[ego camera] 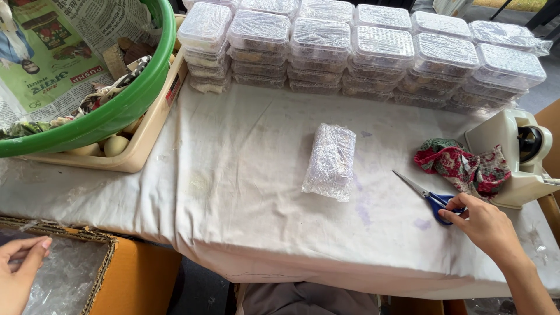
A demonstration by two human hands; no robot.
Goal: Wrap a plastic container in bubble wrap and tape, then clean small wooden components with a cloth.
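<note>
My right hand (485, 226) rests on the blue handles of a pair of scissors (426, 195) lying on the white cloth-covered table (245, 192), fingers closed around the handle loops. My left hand (20, 274) hovers at the lower left over an open cardboard box (111, 262) lined with clear plastic film, fingers apart and holding nothing. A small box wrapped in clear film (331, 160) lies alone in the middle of the table, left of the scissors' blades.
Rows of stacked film-wrapped clear containers (361, 52) line the far edge. A green basin (111, 111) with newspaper sits in a beige tray (149, 131) at left. A red patterned cloth (464, 166) and a cream tape dispenser (519, 154) are at right.
</note>
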